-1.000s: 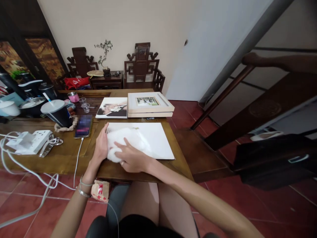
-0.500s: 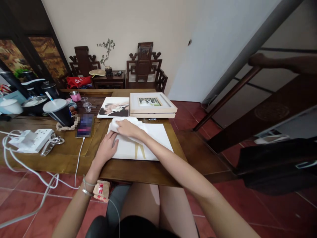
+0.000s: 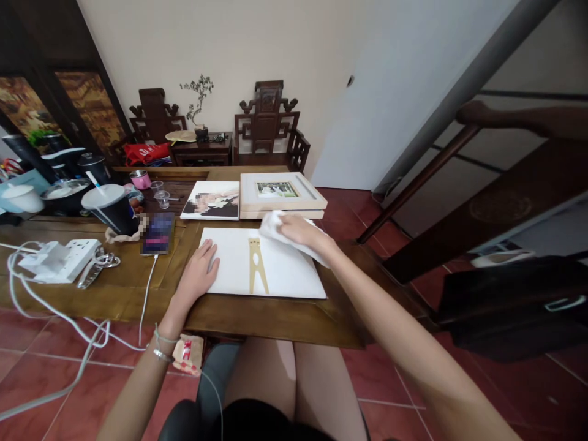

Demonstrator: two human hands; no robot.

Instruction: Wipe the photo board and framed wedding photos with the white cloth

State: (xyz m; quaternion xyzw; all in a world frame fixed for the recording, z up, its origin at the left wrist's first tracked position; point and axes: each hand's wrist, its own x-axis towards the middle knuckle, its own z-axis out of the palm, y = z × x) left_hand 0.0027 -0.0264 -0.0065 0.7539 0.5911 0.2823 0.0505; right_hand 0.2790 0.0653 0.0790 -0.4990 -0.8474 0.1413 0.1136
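A white flat board (image 3: pixel 285 275) with a tan stand strip (image 3: pixel 256 264) down its middle lies on the wooden table (image 3: pixel 257 315) in front of me. My left hand (image 3: pixel 199 275) rests flat on the board's near left corner, fingers stretched out. My right hand (image 3: pixel 298 230) presses a white cloth (image 3: pixel 272 225) onto the board's far right corner, fingers closed over it. Just behind the cloth sit stacked pale picture frames (image 3: pixel 280 195).
A photo print (image 3: pixel 212 199) lies left of the frames. A phone (image 3: pixel 157 233) on a cable, a black lidded cup (image 3: pixel 110 208), a white power strip (image 3: pixel 62 258) with cords and several small cups fill the table's left. Carved chairs stand behind; a stair rail (image 3: pixel 413 177) rises on the right.
My right hand has swept the cloth from the board's near left, up to its far left, then across to the far right corner. The tan strip has come into view. My left hand barely moved.
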